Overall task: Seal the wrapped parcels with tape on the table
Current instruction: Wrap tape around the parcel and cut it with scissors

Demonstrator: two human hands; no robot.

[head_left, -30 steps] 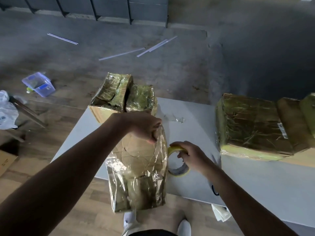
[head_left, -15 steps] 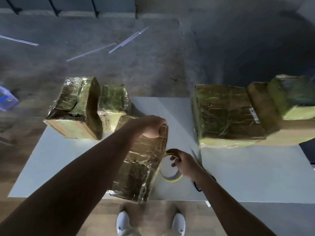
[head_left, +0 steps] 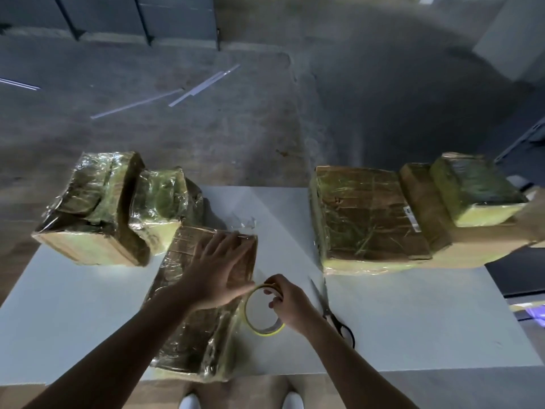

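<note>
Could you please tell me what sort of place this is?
Probably a warehouse or packing room: a bare concrete floor, film-wrapped parcels on a plain white table, with tape and scissors beside them.

Dim, wide-angle warp, glare on wrap

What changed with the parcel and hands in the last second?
The parcel went from standing on end to lying flat on the table. The left hand let go of its top edge and now presses flat on it. The right hand keeps holding the tape roll.
</note>
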